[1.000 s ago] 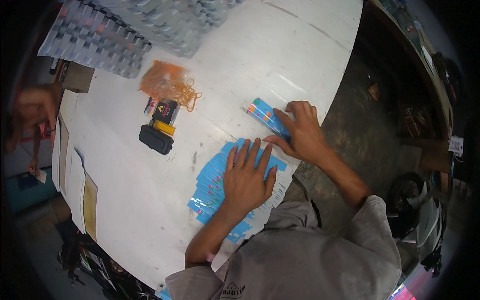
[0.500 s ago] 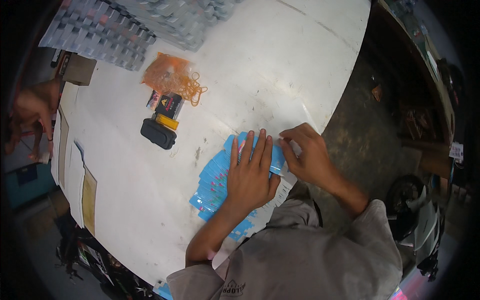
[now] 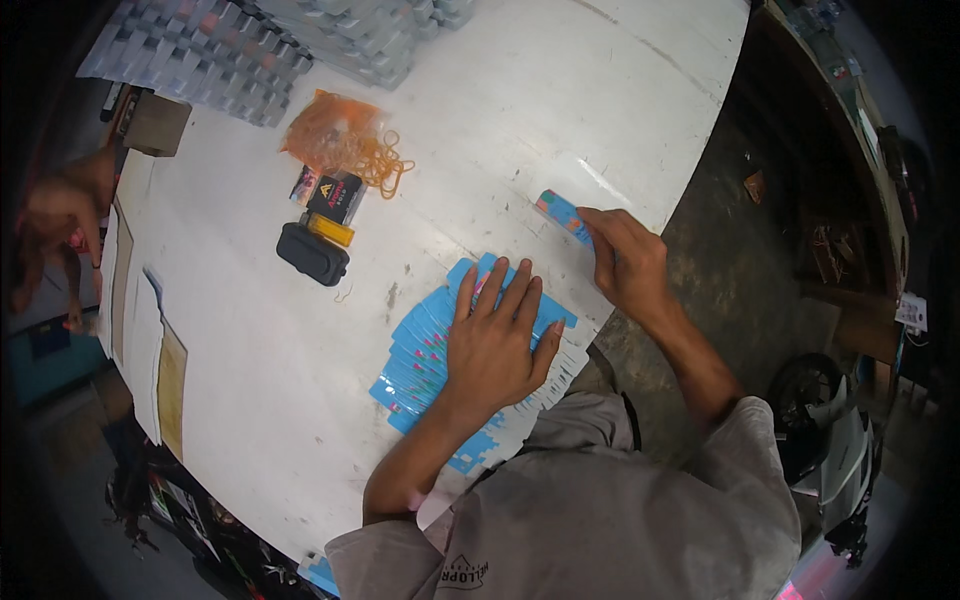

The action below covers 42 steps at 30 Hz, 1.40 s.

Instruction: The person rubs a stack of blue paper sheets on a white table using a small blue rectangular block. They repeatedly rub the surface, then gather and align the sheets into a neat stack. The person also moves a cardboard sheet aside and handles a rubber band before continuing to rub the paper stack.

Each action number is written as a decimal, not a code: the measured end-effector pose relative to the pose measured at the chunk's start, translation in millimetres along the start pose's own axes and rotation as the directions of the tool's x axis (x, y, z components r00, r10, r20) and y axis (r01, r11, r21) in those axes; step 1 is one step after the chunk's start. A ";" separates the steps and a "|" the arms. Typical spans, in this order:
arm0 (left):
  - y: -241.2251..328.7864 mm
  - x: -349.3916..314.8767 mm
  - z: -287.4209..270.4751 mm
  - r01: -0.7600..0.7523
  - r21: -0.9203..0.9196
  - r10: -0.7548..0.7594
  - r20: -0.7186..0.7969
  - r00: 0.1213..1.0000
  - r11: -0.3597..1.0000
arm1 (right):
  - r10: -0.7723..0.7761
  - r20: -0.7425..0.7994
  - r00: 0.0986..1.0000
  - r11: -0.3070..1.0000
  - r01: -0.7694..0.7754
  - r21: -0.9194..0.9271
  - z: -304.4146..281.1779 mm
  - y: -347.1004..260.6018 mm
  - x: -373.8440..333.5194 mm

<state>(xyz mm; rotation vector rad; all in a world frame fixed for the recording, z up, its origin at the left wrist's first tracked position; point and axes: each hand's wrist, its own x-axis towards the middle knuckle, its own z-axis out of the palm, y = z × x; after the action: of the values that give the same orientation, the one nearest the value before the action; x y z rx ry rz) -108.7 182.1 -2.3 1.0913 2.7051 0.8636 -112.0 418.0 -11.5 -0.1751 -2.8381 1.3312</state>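
Note:
A fan of flat blue printed cartons (image 3: 415, 352) with pink and green marks lies on the white table at its near edge. My left hand (image 3: 498, 345) rests palm down on the fan, fingers spread, covering part of it. Farther right, my right hand (image 3: 628, 262) is closed on one end of a single blue carton (image 3: 563, 215), pinched between thumb and fingers. That carton sits apart from the fan, angled up and to the left over the table; whether it touches the surface I cannot tell.
A black case (image 3: 312, 254), a yellow lighter (image 3: 331, 230), a dark small pack (image 3: 338, 195) and an orange bag (image 3: 332, 133) of rubber bands (image 3: 383, 165) lie left of centre. Stacked grey cartons (image 3: 200, 60) stand at the far left. Another person (image 3: 65, 225) is at the left.
My right hand has moved away from the fan, up and to the right, with one blue carton in it. My left hand has stayed on the fan, its thumb now more spread.

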 end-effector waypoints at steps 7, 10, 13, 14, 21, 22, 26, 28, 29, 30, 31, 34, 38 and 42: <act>3.0 0.6 -3.7 0.033 -0.025 -0.033 0.016 0.999 0.999 | -0.446 -0.075 0.892 0.776 0.344 -0.528 -2.6 -21.4 7.7; 2.3 -0.3 0.7 0.031 -0.089 -0.037 -0.060 0.998 0.996 | -0.220 0.007 0.976 0.964 0.218 -0.155 -2.4 -32.4 -7.3; 6.3 -3.8 0.8 0.036 0.066 -0.037 0.006 0.999 0.997 | 0.098 0.353 0.930 0.988 -0.134 0.079 -6.0 -56.2 -15.5; 7.8 -4.3 -0.8 0.034 0.155 -0.044 0.058 0.997 0.987 | -0.013 0.292 0.956 0.982 -0.043 0.182 11.9 -36.5 -21.3; 3.2 1.2 -13.4 0.031 -0.032 -0.028 0.070 0.997 0.999 | 0.049 0.085 0.995 0.994 -0.057 0.091 -7.8 -58.0 -28.5; 5.1 3.1 -13.0 0.036 -0.041 -0.034 0.058 0.998 0.999 | -0.049 0.031 0.998 0.987 0.044 0.154 -4.9 -54.2 -36.6; -2.2 2.4 -1.0 -0.023 -0.001 0.023 0.049 0.999 1.000 | -0.321 0.091 0.943 0.947 0.322 0.007 9.0 -18.9 -50.6; -1.4 1.8 -1.5 0.014 0.022 -0.015 0.030 0.999 1.000 | -0.090 0.164 0.982 0.982 0.061 0.177 -7.1 -43.1 -35.4; 0.1 -2.3 -2.9 0.034 0.024 -0.035 0.027 0.999 0.999 | 0.033 0.220 0.975 0.966 -0.088 0.245 -13.6 -59.1 -29.9; 0.6 -3.9 -4.9 0.050 0.009 -0.050 0.020 0.999 0.999 | 0.043 0.236 0.971 0.901 -0.140 0.412 -11.4 -70.4 -21.1; 2.1 -1.6 -6.5 0.057 -0.007 -0.057 0.017 0.998 0.998 | -0.030 0.176 0.984 0.824 -0.076 0.562 0.6 -71.4 -15.0; -2.4 -1.2 -4.4 0.045 -0.041 -0.044 0.025 0.999 0.998 | -0.119 0.154 0.981 0.597 -0.053 0.800 68.0 -44.8 -10.2; -17.8 -16.2 0.0 0.024 -0.332 -0.082 -0.162 0.983 0.943 | -0.183 0.149 0.972 0.598 -0.010 0.801 82.5 -42.8 -17.4; -47.0 -36.1 13.8 -0.127 -0.812 -0.516 -0.474 0.713 0.570 | -0.459 0.345 0.819 0.884 0.382 0.269 84.9 -52.0 -11.6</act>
<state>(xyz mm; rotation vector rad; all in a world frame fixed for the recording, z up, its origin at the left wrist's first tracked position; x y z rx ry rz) -106.6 137.2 -43.3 0.1972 2.1705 2.4913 -109.8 318.8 -25.5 0.7767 -2.7585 1.6565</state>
